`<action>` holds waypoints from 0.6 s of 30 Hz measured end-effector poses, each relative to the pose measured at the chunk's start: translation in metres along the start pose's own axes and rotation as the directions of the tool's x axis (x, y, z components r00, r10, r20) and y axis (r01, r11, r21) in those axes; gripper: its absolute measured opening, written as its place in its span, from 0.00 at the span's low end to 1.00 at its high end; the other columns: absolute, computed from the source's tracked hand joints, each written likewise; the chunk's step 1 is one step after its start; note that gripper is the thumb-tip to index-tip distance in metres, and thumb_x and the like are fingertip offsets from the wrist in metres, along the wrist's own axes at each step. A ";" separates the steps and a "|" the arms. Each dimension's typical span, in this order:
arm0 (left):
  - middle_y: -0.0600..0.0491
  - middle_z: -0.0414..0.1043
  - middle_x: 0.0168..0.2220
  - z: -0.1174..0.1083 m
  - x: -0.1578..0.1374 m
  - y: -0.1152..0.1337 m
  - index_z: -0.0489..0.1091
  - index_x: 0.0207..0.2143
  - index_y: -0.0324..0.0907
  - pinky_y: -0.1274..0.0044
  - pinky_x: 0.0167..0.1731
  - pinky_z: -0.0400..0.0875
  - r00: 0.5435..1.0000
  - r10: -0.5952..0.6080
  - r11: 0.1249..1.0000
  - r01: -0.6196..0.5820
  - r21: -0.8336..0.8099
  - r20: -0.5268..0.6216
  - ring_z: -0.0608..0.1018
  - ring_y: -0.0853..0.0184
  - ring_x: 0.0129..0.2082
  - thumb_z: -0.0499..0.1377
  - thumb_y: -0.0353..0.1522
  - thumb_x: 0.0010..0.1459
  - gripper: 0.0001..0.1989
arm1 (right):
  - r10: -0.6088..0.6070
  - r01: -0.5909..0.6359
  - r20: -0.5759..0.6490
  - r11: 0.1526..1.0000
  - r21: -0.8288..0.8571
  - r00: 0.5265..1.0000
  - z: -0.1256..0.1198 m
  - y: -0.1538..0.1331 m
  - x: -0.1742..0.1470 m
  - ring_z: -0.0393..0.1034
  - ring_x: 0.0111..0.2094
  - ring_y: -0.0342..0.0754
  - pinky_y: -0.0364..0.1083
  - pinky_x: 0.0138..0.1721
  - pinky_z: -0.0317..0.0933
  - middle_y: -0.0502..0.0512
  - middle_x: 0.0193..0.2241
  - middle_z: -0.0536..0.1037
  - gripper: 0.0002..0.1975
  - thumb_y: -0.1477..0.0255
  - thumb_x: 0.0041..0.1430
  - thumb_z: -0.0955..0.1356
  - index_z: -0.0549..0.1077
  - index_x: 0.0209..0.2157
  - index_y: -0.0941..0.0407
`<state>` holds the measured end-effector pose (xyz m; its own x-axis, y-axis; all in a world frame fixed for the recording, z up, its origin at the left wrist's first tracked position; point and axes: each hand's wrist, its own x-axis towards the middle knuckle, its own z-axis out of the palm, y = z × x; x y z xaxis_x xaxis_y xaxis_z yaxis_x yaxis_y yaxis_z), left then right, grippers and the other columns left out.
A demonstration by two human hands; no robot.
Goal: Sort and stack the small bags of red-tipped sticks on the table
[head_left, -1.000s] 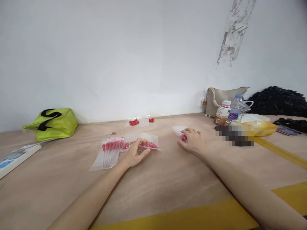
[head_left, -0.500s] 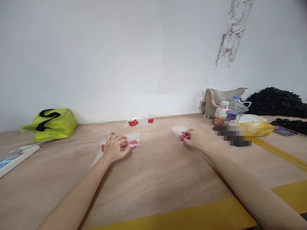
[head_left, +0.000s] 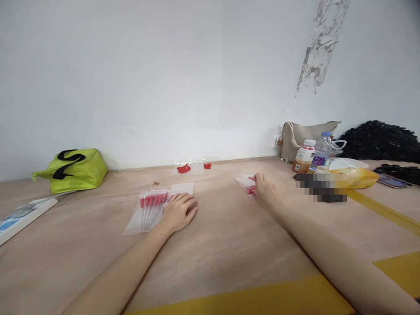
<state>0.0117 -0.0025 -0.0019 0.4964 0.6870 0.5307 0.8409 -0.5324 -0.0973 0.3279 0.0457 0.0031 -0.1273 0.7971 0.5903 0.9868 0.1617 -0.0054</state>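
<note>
My left hand point(head_left: 180, 212) lies with its fingers stretched over the right side of a clear plastic bag of droppers point(head_left: 149, 214). Red rubber bulbs and clear stems show through that bag. A second clear bag point(head_left: 182, 188) sticks out beyond the fingers, partly covered. To the right, my right hand point(head_left: 266, 191) is closed at the edge of another clear bag point(head_left: 244, 183) with red bulbs inside. One red tip shows by its fingertips; the exact hold is hidden. Farther back, loose red bulbs point(head_left: 183, 168) and clear tubes point(head_left: 197, 168) rest on plastic near the wall.
A lime-green bag point(head_left: 77, 173) and a white power strip point(head_left: 33, 216) are at the left. On the right stand a drink bottle point(head_left: 304, 156), a water bottle point(head_left: 323, 148), a beige bag point(head_left: 308, 129) and a yellow tissue pack point(head_left: 361, 177). Black parts point(head_left: 380, 142) are heaped behind.
My left hand has slid right and slightly nearer, uncovering the left bag's droppers. My right hand's fingers have curled up at the right bag, and less red shows there.
</note>
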 end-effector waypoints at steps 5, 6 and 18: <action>0.50 0.68 0.41 0.002 0.000 0.001 0.67 0.39 0.44 0.66 0.45 0.59 0.999 0.014 1.000 -0.014 -0.005 -0.048 0.67 0.61 0.44 0.49 0.34 0.55 0.12 | -0.145 0.144 0.006 0.989 0.043 0.989 0.008 -0.032 0.002 0.66 0.26 0.46 0.41 0.24 0.49 0.56 0.26 0.71 0.09 0.74 0.59 0.54 0.61 0.36 0.59; 0.50 0.68 0.41 0.002 0.000 0.001 0.67 0.39 0.43 0.66 0.45 0.59 0.998 0.023 1.000 -0.024 -0.002 -0.063 0.67 0.61 0.44 0.50 0.34 0.55 0.12 | -0.191 0.190 0.010 0.981 0.032 0.982 0.011 -0.041 0.001 0.66 0.25 0.46 0.41 0.23 0.49 0.57 0.25 0.71 0.10 0.75 0.59 0.53 0.62 0.35 0.60; 0.50 0.68 0.39 -0.003 0.003 0.014 0.67 0.39 0.42 0.68 0.43 0.60 0.989 0.122 0.992 -0.121 0.021 -0.086 0.67 0.62 0.43 0.51 0.30 0.55 0.10 | -0.631 0.630 -0.023 0.771 0.098 0.776 0.006 -0.119 -0.013 0.67 0.30 0.44 0.42 0.29 0.55 0.57 0.31 0.72 0.11 0.70 0.60 0.55 0.66 0.34 0.58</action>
<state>0.0242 -0.0098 0.0009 0.5750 0.5715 0.5854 0.7790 -0.6011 -0.1783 0.2118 0.0197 -0.0093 -0.7188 0.5028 0.4801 0.6707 0.6834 0.2885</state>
